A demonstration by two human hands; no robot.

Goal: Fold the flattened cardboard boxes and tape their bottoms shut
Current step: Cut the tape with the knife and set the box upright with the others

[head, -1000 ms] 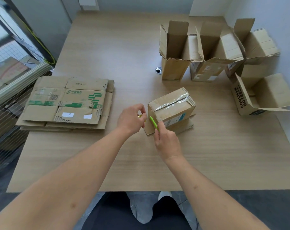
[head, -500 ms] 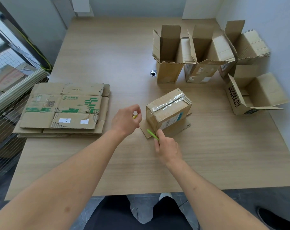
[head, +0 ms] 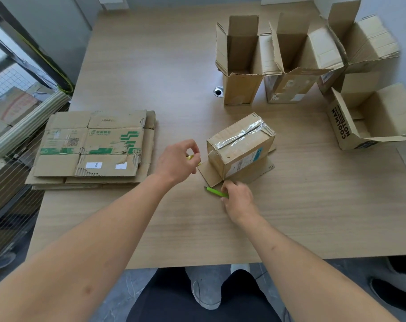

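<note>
Taped box (head: 240, 147) sits bottom-up on the table (head: 151, 66), roughly mid-width and nearer the front edge than the back. Clear tape (head: 240, 135) runs along its upward face, over the seam. Long axis runs from near-left to far-right; short end faces the front-left. Lower flaps (head: 209, 174) are splayed flat on the table around its base.

Right hand (head: 238, 197) is just in front of the box's near corner, fingers curled around a green cutter (head: 214, 192) whose tip points left; the tool lies low over the table.

Left hand (head: 177, 162) is just left of the box, thumb and fingers pinching a small yellow-green object (head: 190, 157), mostly hidden; identity unclear.

Stack of flattened boxes (head: 92, 149) lies at the left edge, top sheet printed green.

Open upright boxes (head: 241, 61) stand in a row toward the back-right corner, flaps up. One box marked COOLMAN (head: 364, 122) lies on its side at the right edge, opening toward the right.

Small metal grommet (head: 218, 91) is set in the table just left of the row.
</note>
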